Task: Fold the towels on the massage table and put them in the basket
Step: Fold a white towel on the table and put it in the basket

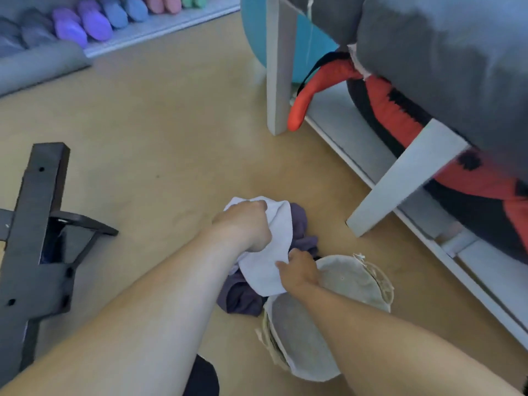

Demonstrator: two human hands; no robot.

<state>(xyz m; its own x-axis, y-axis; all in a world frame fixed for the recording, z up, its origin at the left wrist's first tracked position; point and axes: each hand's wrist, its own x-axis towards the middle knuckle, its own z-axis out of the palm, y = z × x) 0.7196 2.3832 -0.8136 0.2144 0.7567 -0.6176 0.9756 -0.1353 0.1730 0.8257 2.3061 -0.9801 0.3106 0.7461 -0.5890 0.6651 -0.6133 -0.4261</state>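
My left hand (245, 227) gripping a white towel (265, 252) at its upper end, my right hand (300, 270) pinching its lower edge, purple towel (240, 295) bunched beneath, lined basket (354, 281) tipped on the tan floor (171, 124) just beside, grey massage table (443, 52) above at right

You are standing in what looks like a gym or physiotherapy studio with a treatment corner. Along the far wall a low shelf (160, 25) carries a row of coloured dumbbells (94, 20), graded from grey through purple and blue to pink and green. A padded grey massage table (445, 52) on pale wooden legs (281, 67) fills your right side, with a teal exercise ball (254, 30) and a red and black bag (400, 115) stowed beneath it. A black metal equipment frame (37, 224) stands on the tan vinyl floor (171, 124) to your left.
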